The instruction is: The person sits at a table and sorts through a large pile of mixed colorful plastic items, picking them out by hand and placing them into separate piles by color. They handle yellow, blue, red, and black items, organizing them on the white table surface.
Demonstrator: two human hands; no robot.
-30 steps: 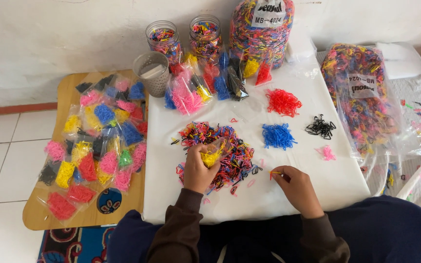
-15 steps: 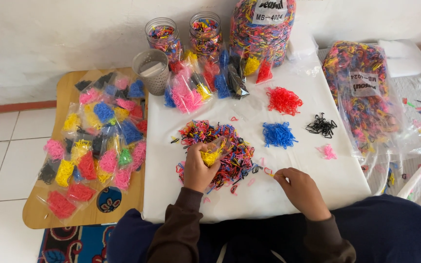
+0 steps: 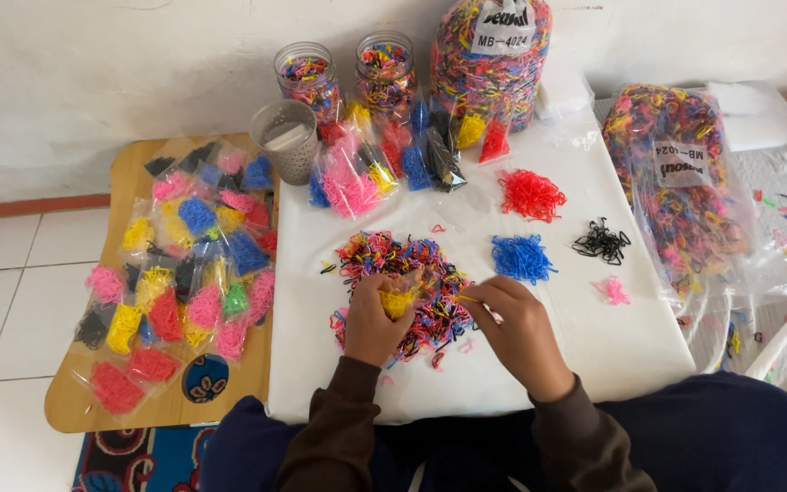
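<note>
Left hand (image 3: pixel 371 321) cups yellow bands (image 3: pixel 398 301); right hand (image 3: pixel 514 321) pinches one over the mixed pile (image 3: pixel 403 273), where loosened fingers could spill them back.

Seen from above, our left hand (image 3: pixel 377 321) is curled into a loose fist, fingers pinched together, while our right hand (image 3: pixel 514 321) lies just beside it with fingertips pinched; both brown-sleeved forearms angle inward.

On the white-covered bench (image 3: pixel 594 355) I see sorted heaps of small elastic bands: red (image 3: pixel 531 194), blue (image 3: pixel 521 258), black (image 3: pixel 602 241) and pink (image 3: pixel 612 291). Two clear jars (image 3: pixel 307 77) and a grey perforated cup (image 3: pixel 285 138) stand near the wall. A rounded wooden board (image 3: pixel 129 410) carries small clear packets of single-coloured bands (image 3: pixel 179 282).
</note>
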